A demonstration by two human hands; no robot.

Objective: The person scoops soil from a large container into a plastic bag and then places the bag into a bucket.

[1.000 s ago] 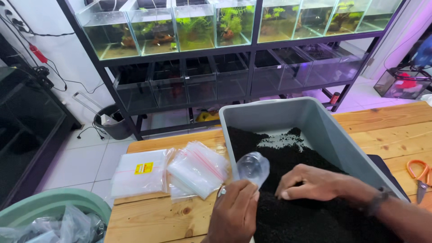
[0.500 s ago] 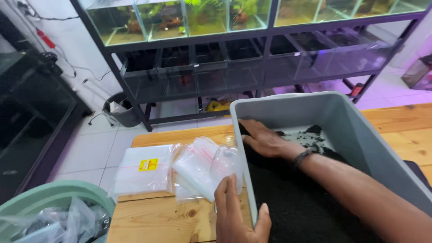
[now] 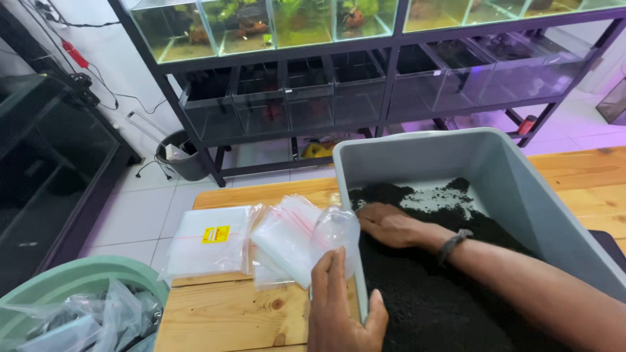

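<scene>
Risk 1: the small clear plastic bag point(image 3: 336, 236) sits pinched at the rim of the grey rectangular plastic tub point(image 3: 417, 156). If your left hand point(image 3: 344, 311) slackens, the bag likely drops or collapses shut, and the black granular substrate point(image 3: 424, 293) spills onto the pale wooden bench point(image 3: 225, 313).

Risk 2: loading too much at once would probably tear the thin film or tip grains over the tub wall.

Grip, left: narrow, thumb and fingers closed on the bag's lower edge against the tub wall; bag mouth faces the tub interior.

Grip, right hand point(image 3: 390, 225): half-open, palm down, fingers resting in the substrate near the tub's far end; cannot tell whether it holds any grains.

Spare clear zip bags point(image 3: 287, 238) lie just beside the tub, on the bench.
</scene>
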